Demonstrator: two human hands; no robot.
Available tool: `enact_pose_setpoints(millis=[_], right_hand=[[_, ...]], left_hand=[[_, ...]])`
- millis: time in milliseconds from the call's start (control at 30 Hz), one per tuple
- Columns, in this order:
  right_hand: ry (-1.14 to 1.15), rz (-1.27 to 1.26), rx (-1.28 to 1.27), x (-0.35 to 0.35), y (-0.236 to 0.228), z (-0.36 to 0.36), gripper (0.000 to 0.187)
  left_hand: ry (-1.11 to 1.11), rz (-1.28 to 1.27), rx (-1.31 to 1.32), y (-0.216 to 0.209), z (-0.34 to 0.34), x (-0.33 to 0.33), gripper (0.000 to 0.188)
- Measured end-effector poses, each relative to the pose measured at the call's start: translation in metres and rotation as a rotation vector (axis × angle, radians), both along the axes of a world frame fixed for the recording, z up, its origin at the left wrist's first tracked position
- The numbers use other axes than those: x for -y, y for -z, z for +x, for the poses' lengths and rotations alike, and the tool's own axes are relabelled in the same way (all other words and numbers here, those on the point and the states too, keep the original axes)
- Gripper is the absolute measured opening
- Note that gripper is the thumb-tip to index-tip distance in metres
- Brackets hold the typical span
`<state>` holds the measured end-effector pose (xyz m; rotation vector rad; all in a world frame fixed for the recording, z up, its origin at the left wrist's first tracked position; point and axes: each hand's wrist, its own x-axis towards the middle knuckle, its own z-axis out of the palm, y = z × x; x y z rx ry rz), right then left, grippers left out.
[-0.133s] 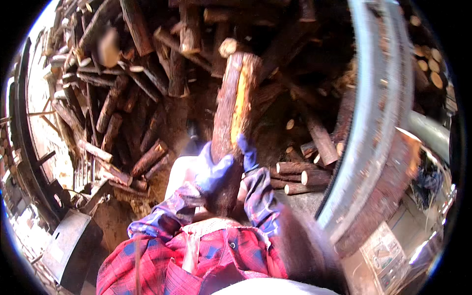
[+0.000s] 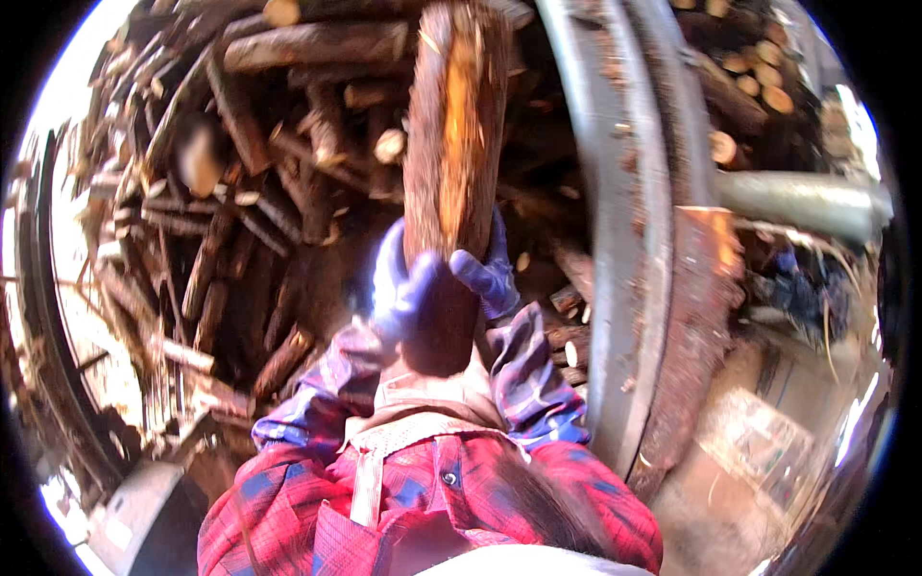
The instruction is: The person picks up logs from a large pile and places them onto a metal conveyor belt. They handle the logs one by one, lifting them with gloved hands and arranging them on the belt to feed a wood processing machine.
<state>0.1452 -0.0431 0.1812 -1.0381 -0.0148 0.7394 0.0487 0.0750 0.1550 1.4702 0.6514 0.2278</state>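
A thick log [image 2: 451, 144] with rough brown bark and a bare orange-yellow strip along its upper side is held in front of my body. It points away from me, its near end close to my waist. My left hand [image 2: 399, 283], in a purple-blue glove, grips the log's left side with the thumb on top. On the right side my right hand [image 2: 488, 271], gloved alike, clasps it with its thumb over the bark. Most fingers of both hands are hidden behind or under the log.
A long grey metal rail [image 2: 615, 192] runs beside me on the right, with a barked timber [image 2: 687, 336] along its outer side. Beyond lies a pale green pipe [image 2: 807, 204]. Piled logs [image 2: 317, 46] fill the far side and left. A grey metal box [image 2: 139, 518] stands at lower left.
The log has come up higher and looks larger, with both hands still round it. The rail and the piles have shifted leftward in the picture as the view turned.
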Motion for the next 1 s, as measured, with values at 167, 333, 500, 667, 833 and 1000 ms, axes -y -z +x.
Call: enact_pose_setpoints(millis=[167,333,500,667,833,1000], right_hand=[[0.059,0.109,0.498,0.024,-0.088,0.126,0.101],[0.020,-0.495,0.902,0.136,-0.180,0.303,0.068],[-0.036,-1.778,0.957,0.144,-0.195,0.296,0.124],[-0.129,-1.956,0.823,0.156,-0.153,0.270,0.117],[0.006,-1.937,1.115,0.187,-0.132,0.270,0.108],[0.138,-1.180,1.455,0.063,-0.039,0.104,0.067]], left_hand=[[0.038,0.212,0.577,-0.133,0.152,0.006,0.068],[0.297,0.238,0.592,-0.181,0.239,0.041,0.086],[0.276,-0.069,0.306,-0.096,0.164,0.008,0.083],[0.113,-0.058,-0.056,0.003,0.021,-0.060,0.050],[0.040,-0.085,-0.292,0.156,-0.088,-0.109,0.043],[0.111,0.112,-0.406,0.231,-0.158,-0.105,0.044]])
